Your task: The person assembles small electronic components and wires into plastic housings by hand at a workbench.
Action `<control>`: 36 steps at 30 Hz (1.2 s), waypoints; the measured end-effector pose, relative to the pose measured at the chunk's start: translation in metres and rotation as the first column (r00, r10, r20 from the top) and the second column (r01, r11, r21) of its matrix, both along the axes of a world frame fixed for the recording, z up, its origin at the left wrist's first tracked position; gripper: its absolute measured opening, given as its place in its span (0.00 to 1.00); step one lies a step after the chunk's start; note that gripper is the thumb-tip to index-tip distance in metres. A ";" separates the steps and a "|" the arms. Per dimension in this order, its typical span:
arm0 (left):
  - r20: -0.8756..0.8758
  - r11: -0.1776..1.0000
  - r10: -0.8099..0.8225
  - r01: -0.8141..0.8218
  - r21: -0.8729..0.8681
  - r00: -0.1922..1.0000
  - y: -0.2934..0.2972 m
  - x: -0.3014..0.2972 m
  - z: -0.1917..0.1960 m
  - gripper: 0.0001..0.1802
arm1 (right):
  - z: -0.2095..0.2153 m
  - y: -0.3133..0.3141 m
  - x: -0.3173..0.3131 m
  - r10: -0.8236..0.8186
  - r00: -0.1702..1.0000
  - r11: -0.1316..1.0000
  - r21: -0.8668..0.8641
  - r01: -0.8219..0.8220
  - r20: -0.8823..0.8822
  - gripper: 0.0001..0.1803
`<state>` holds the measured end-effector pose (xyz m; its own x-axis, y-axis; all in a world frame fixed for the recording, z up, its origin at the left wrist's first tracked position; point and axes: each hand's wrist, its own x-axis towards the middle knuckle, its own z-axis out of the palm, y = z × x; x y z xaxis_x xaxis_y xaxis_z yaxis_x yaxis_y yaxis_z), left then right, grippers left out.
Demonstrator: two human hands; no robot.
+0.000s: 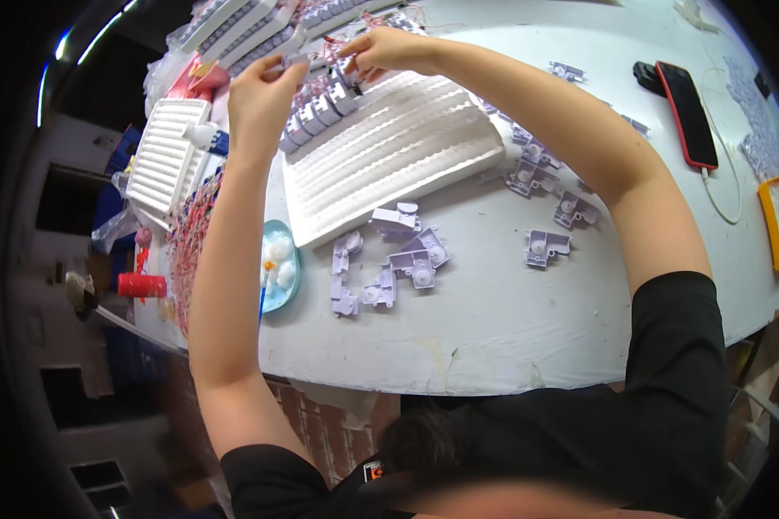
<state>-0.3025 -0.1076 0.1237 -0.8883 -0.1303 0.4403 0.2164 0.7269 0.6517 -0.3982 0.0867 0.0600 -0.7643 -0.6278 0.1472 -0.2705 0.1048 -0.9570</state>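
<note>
Both arms reach to the far side of the table. My left hand (264, 93) is closed in a pinch on a small pale lilac plastic part (295, 60). Just to its right, my right hand (388, 52) has its fingers curled in beside thin red wires (331, 45); what they grip, if anything, is too small to make out. Below the hands, a row of lilac plastic housings (320, 111) stands along the far left side of a white ridged foam tray (398, 143).
Loose lilac housings (422, 270) lie nearer me, with more (532, 177) at right. Left are a blue dish (295, 281) with white wads, a bundle of wires (190, 251), another tray (166, 151) and filled trays (234, 35) stacked behind. A phone (688, 112) lies far right.
</note>
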 end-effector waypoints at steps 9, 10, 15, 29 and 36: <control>0.149 0.991 -0.057 0.074 -0.111 0.987 0.019 -0.016 -0.024 0.29 | -0.017 -0.014 -0.081 0.239 0.924 0.971 -0.046 -0.236 0.300 0.24; 0.163 0.990 -0.048 0.069 -0.122 0.985 0.018 -0.016 -0.026 0.29 | -0.014 -0.017 -0.077 0.249 0.918 0.968 -0.062 -0.242 0.309 0.24; 0.200 0.895 0.080 0.018 -0.446 0.977 0.048 -0.015 -0.011 0.26 | -0.015 -0.024 -0.080 0.262 0.934 0.965 -0.033 -0.262 0.242 0.21; 0.283 0.787 0.205 0.014 -0.617 0.937 0.070 -0.025 -0.010 0.20 | -0.014 -0.026 -0.067 0.129 0.982 0.990 0.040 -0.135 0.136 0.15; 0.336 0.733 0.254 0.046 -0.678 0.907 0.077 -0.041 -0.009 0.18 | -0.015 -0.008 -0.057 0.150 0.987 0.988 0.013 -0.151 0.052 0.11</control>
<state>-0.3433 -0.0305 0.1146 -0.9960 -0.0435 0.0781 -0.0432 0.9990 0.0055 -0.4549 0.0783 0.0450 -0.6669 -0.7385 0.0993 -0.2353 0.0824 -0.9684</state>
